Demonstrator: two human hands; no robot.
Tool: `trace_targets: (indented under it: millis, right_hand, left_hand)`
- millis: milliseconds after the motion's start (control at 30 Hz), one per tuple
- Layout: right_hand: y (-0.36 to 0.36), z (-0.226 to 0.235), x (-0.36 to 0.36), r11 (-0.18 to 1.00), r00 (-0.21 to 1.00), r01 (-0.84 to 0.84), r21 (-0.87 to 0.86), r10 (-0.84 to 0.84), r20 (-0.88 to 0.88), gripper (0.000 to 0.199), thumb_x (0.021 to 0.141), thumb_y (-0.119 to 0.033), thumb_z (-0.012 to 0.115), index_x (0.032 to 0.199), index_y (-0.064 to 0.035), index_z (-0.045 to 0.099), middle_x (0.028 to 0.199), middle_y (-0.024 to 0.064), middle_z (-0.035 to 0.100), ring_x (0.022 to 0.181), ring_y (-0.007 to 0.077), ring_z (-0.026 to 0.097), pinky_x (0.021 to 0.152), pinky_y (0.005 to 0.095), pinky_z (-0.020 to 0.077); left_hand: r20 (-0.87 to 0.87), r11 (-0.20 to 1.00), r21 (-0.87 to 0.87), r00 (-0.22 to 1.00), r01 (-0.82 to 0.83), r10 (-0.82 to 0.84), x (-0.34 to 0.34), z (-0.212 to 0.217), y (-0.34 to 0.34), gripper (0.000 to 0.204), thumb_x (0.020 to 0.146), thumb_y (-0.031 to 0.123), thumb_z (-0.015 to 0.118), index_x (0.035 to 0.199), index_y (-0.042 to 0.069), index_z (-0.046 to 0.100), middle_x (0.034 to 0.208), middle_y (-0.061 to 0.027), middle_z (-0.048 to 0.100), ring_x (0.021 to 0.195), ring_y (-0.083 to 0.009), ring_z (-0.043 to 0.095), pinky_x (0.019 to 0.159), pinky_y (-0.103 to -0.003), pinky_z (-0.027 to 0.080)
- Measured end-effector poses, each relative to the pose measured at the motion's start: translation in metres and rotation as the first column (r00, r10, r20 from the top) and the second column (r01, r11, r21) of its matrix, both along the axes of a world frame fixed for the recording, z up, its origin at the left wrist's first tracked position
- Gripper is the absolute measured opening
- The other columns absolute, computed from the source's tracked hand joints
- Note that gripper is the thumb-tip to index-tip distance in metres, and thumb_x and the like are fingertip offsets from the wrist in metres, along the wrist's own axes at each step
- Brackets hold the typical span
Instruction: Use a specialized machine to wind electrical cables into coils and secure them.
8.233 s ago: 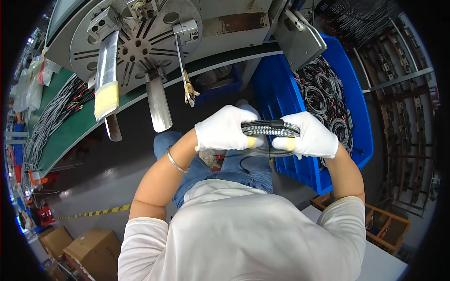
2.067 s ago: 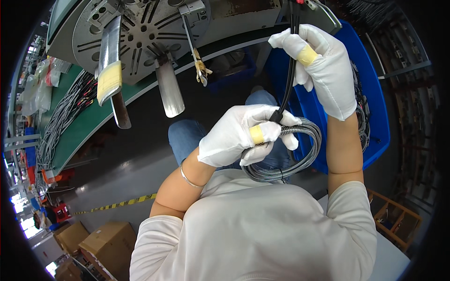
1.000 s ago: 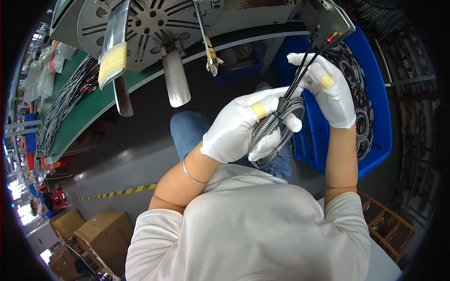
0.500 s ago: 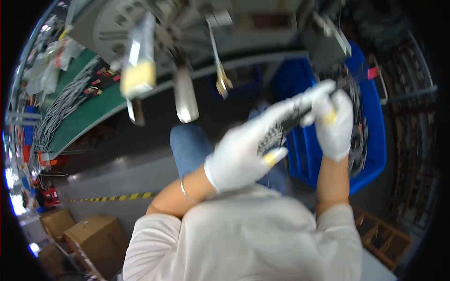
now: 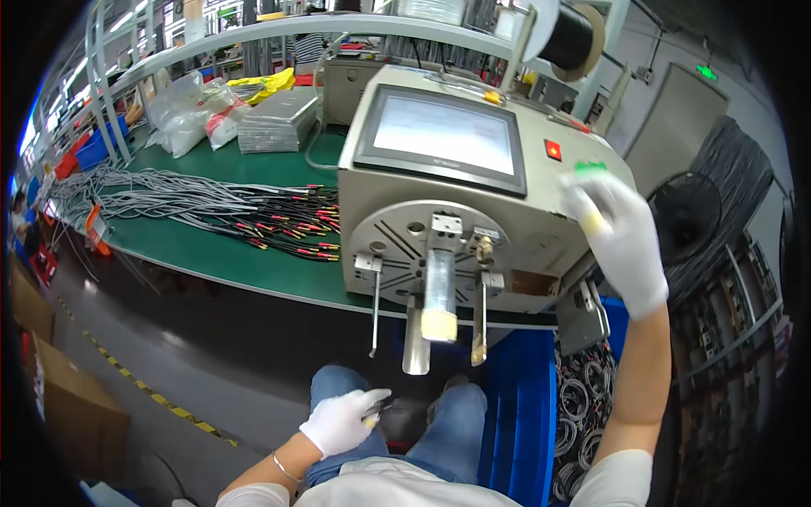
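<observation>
My right hand [image 5: 621,241], in a white glove with a yellow patch, is raised at the right end of the beige winding machine [image 5: 528,228]. Its fingers are bent together beside a small green bunch [image 5: 590,167] on the machine's top; what lies between them is hidden. Low over my lap, my left gloved hand [image 5: 342,421] is closed around a small dark piece [image 5: 377,410], too small to name. On the machine's front, a round slotted plate [image 5: 390,232] carries several prongs, among them a broad metal one [image 5: 439,291] with a yellowish tip.
Grey cables [image 5: 194,198] with red-tipped black ends lie on the green bench [image 5: 160,245]. A blue bin [image 5: 517,397] below right holds coiled cables [image 5: 576,401]. A touchscreen [image 5: 443,131], a red switch [image 5: 553,150], a black spool [image 5: 574,42] and a fan [image 5: 686,211] are nearby.
My hands were together over the blue bin around a dark cable bundle; now they are apart. The right has risen to the machine's top, the left has dropped to my lap. The view has tilted up.
</observation>
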State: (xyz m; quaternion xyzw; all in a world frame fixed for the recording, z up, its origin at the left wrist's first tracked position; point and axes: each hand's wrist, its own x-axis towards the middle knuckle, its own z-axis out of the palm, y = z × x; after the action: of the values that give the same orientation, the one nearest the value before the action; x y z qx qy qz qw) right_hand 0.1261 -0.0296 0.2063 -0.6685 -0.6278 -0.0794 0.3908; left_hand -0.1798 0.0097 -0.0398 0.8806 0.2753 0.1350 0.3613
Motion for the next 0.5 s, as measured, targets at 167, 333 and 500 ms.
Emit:
trace_targets:
  millis: [167, 333, 500]
  right_hand:
    - [0.142, 0.037, 0.010, 0.976, 0.892, 0.217, 0.031, -0.211, 0.400, 0.024, 0.090, -0.023, 0.062, 0.105, -0.0044, 0.064, 0.101, 0.0151, 0.066, 0.090, 0.0264, 0.064, 0.081, 0.0328, 0.0486]
    - [0.238, 0.052, 0.025, 0.942, 0.785, 0.330, 0.066, -0.312, 0.535, 0.029, 0.090, -0.028, 0.058, 0.107, -0.0049, 0.063, 0.106, 0.0181, 0.066, 0.099, 0.0350, 0.062, 0.086, 0.0395, 0.0479]
    - [0.289, 0.045, 0.054, 0.870, 0.694, 0.468, -0.157, -0.251, 0.675, 0.029, 0.091, -0.029, 0.053, 0.105, -0.0052, 0.063, 0.105, 0.0227, 0.065, 0.102, 0.0383, 0.061, 0.088, 0.0441, 0.0482]
  left_hand:
    - [-0.055, 0.992, -0.124, 0.998, 0.032, -0.039, -0.009, -0.022, -0.012, 0.043, 0.084, 0.008, 0.052, 0.126, 0.017, 0.056, 0.092, -0.0117, 0.065, 0.084, -0.0324, 0.064, 0.073, -0.040, 0.053]
    - [-0.040, 0.974, -0.134, 0.981, 0.181, -0.188, -0.015, -0.031, -0.007, 0.044, 0.085, 0.009, 0.048, 0.128, 0.017, 0.055, 0.095, -0.0134, 0.064, 0.083, -0.0332, 0.063, 0.072, -0.043, 0.051]
    - [-0.004, 0.964, 0.015, 0.964, 0.267, -0.267, -0.031, -0.045, 0.004, 0.044, 0.085, 0.009, 0.049, 0.127, 0.018, 0.056, 0.095, -0.0126, 0.065, 0.081, -0.0321, 0.064, 0.071, -0.042, 0.051]
